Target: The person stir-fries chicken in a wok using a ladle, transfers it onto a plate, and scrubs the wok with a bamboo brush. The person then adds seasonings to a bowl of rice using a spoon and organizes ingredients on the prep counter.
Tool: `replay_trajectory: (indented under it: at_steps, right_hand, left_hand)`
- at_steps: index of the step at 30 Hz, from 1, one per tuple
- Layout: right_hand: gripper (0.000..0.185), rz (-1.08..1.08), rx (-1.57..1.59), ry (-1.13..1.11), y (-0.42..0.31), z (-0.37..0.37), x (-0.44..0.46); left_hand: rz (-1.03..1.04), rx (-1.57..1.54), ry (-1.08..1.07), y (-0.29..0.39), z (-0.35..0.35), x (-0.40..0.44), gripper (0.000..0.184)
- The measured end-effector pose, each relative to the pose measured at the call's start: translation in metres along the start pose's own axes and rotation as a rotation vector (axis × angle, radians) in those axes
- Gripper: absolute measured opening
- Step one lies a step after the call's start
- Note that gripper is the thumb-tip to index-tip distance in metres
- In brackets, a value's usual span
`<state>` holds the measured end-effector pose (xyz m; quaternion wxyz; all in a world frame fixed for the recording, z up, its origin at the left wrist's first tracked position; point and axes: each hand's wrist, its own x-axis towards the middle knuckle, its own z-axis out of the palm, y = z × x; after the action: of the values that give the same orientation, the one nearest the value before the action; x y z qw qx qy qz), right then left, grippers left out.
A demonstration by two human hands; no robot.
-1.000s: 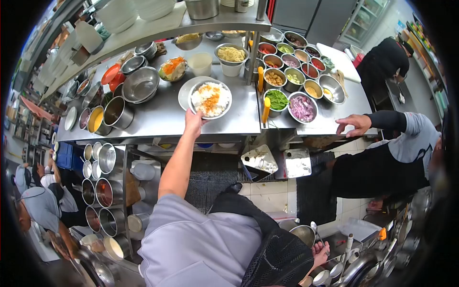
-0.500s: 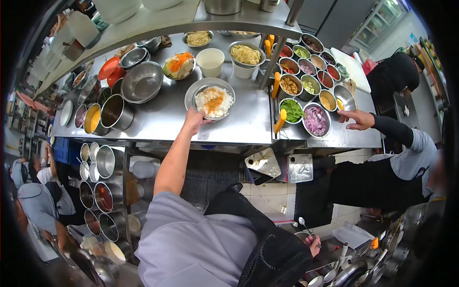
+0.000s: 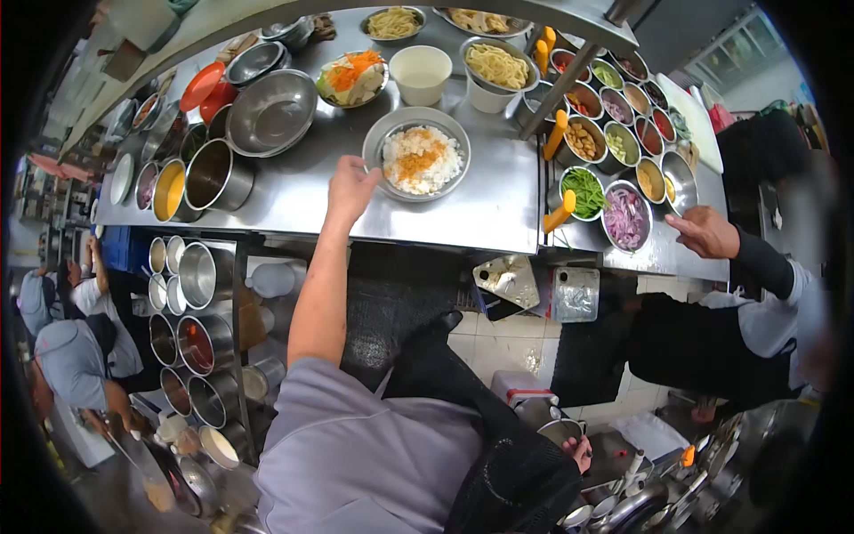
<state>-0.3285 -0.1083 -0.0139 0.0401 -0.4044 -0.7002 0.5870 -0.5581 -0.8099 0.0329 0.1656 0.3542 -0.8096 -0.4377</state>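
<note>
A metal bowl (image 3: 377, 133) on the steel counter holds white rice topped with an orange-brown seasoning. My left hand (image 3: 352, 190) is at its left rim, fingers curled and fingertips against the edge. Low on the right, my right hand (image 3: 580, 452) is partly hidden behind my dark apron. It is closed around a spoon (image 3: 555, 413), whose bright end shows beside a round metal pot (image 3: 550, 432). Behind the rice stand a cream tub (image 3: 421, 76) and a bowl of shredded vegetables with carrot (image 3: 353, 76).
Noodles fill a bowl (image 3: 496, 68) behind the rice. Sliced onion (image 3: 626, 219) and several ingredient tubs sit to the right, with a co-worker's hand (image 3: 704, 233) close by. Metal bowls (image 3: 271, 114) and pots crowd the left. A steel shelf post (image 3: 569, 80) rises at the counter.
My left hand has shifted from the bowl's front edge to its left rim. My view has tilted, so the counter appears higher and further right. The co-worker's hand has turned slightly.
</note>
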Motion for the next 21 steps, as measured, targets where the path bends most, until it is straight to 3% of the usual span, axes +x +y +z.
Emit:
replay_trajectory:
  at_steps: [9,15,19,21]
  right_hand:
    - [0.028,0.019,-0.009,-0.024,0.002,0.029,-0.027]
    - [0.026,0.008,0.023,-0.034,0.038,0.029,-0.037]
    - [0.026,-0.002,0.060,0.018,0.049,0.026,-0.049]
    - [0.025,-0.005,0.067,0.049,0.064,0.016,-0.056]
  left_hand:
    - [0.132,-0.156,0.102,0.027,0.007,-0.037,0.023]
    - [0.123,-0.623,-0.188,0.102,0.045,-0.023,0.023]
    - [0.139,-0.726,-0.254,0.143,0.095,0.027,0.024]
    - [0.040,-0.793,-0.312,0.154,0.119,0.043,0.025]
